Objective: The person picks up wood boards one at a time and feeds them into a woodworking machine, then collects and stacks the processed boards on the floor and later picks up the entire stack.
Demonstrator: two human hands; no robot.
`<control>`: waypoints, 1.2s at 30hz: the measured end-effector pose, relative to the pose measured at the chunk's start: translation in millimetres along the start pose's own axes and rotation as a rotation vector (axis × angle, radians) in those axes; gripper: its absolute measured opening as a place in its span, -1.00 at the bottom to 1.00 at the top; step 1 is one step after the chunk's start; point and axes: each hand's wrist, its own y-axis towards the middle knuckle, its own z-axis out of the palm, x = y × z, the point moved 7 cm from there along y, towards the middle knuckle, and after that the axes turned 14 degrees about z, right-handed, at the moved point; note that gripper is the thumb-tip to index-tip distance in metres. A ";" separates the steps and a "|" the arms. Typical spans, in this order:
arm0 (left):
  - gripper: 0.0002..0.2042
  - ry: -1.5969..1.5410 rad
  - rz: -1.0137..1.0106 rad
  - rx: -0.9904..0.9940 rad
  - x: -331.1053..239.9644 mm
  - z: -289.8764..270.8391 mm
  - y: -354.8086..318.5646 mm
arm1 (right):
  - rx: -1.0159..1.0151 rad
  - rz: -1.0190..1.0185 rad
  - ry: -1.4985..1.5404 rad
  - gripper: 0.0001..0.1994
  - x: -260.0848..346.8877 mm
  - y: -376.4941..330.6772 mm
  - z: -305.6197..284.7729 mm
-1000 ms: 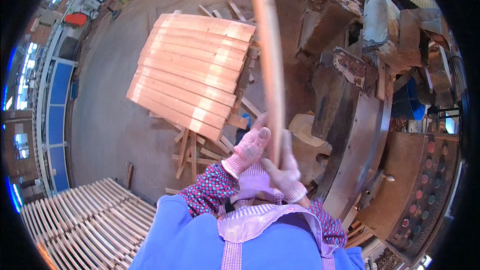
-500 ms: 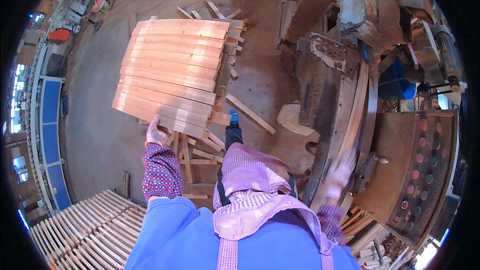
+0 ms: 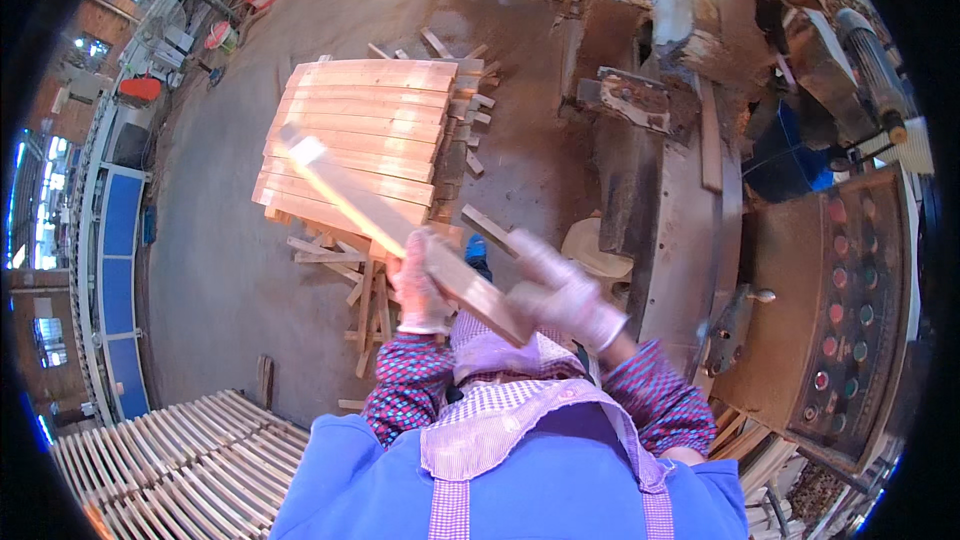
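Observation:
A plank of pale wood (image 3: pixel 365 210) slants across in front of me, blurred by motion. My left hand (image 3: pixel 418 285), in a light glove, is wrapped round its lower half. Beside the plank's near end is my right hand (image 3: pixel 568 295), also gloved and smeared; its fingers look stretched and apart, and whether it touches the wood is unclear. Beyond the plank's far end lies a stack of similar planks (image 3: pixel 360 105), laid side by side on top.
At right stands a dusty machine with a long metal bed (image 3: pixel 675 250); a strip of wood (image 3: pixel 711 135) lies on it. A panel of round buttons (image 3: pixel 850 315) is farther right. Loose sticks (image 3: pixel 370 315) lie around the stack's base. Slats (image 3: pixel 190 460) are racked at lower left.
My left hand has moved right from the stack's near edge and now grips a plank. My right hand has come left from the machine bed. The wood on the bed has moved away from me.

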 end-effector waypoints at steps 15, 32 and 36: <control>-0.70 -0.269 -0.503 0.312 129.9 121.1 -106.0 | -1.207 0.392 -0.987 -0.47 -157.4 -193.4 -111.8; -0.53 -0.049 -0.160 0.404 126.5 170.2 -55.3 | -0.293 0.028 -0.052 -0.23 -57.9 -37.2 -72.5; -0.47 0.443 0.217 0.440 124.4 52.9 36.6 | -0.694 0.245 -0.247 -0.25 -98.9 -122.2 -75.5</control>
